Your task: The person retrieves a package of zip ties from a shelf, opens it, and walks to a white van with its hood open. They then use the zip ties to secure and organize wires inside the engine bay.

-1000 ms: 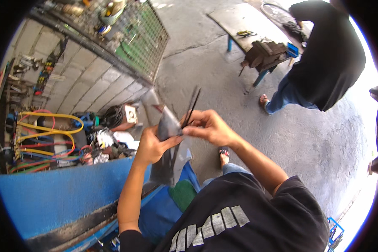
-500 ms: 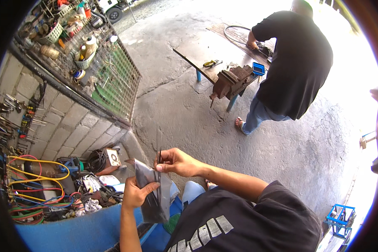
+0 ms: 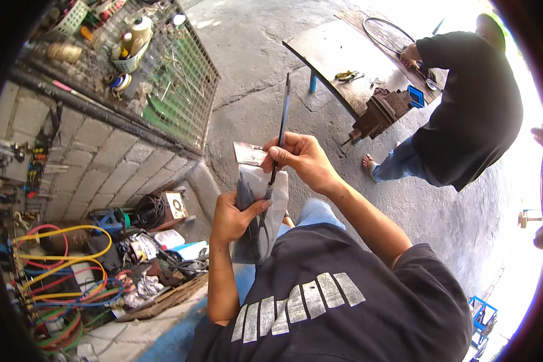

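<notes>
My left hand point(image 3: 232, 218) is closed on a clear plastic bag point(image 3: 253, 244) holding several dark strips, its thumb lying across the front. Above it, my right hand point(image 3: 304, 161) pinches a long, thin black strip that looks like a cable tie point(image 3: 285, 99) between thumb and fingers. The strip's upper end sticks up well past my fingers. Its lower end is at the bag, near my left thumb. Whether that end is still inside the bag, I cannot tell.
Ahead right, a co-worker point(image 3: 473, 102) in a black shirt bends over a worktable point(image 3: 326, 51) with a rusty bench vise point(image 3: 380, 113) and pliers point(image 3: 348, 76). Left are a mesh rack point(image 3: 190, 78) of bottles, a block wall point(image 3: 102, 145), coloured hoses point(image 3: 66, 241) and piled parts.
Both hands and the bag have risen and shifted right in view. My right hand now holds the black strip higher, with more of it showing. The whole scene has shifted as my head moved.
</notes>
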A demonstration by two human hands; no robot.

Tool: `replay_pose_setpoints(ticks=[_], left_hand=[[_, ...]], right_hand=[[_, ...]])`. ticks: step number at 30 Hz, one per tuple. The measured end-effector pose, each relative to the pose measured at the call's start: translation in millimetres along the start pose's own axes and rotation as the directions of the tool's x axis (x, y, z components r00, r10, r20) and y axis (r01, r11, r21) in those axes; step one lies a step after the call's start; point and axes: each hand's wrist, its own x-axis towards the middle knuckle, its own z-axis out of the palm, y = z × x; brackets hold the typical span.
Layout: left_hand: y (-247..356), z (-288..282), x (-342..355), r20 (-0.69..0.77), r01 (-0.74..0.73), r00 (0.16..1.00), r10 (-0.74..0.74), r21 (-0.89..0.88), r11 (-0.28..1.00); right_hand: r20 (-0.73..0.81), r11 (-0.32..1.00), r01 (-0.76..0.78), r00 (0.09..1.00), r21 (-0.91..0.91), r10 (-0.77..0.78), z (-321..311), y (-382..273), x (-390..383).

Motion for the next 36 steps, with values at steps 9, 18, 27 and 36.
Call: replay_pose_setpoints(ticks=[9,18,27,36], left_hand=[[22,-44,152,0.063,-0.102,0.994,0.093,0.145,0.984],[60,-56,316,0.012,-0.090,0.996,0.089,0.122,0.988],[82,-70,446,0.065,-0.095,0.994,0.088,0.118,0.988],[103,-86,601,0.331,-0.166,0.939,0.089,0.211,0.963]], right_hand=[[-0.271,0.982,0.188,0.946,0.004,-0.180,-70,-29,136],[-0.243,0.962,0.254,0.944,0.097,-0.225,-151,-63,286],[-0.086,0.930,0.098,0.987,-0.354,-0.137,-212,-97,368],[-0.503,0.906,0.011,0.829,-0.423,-0.245,-243,-80,451]])
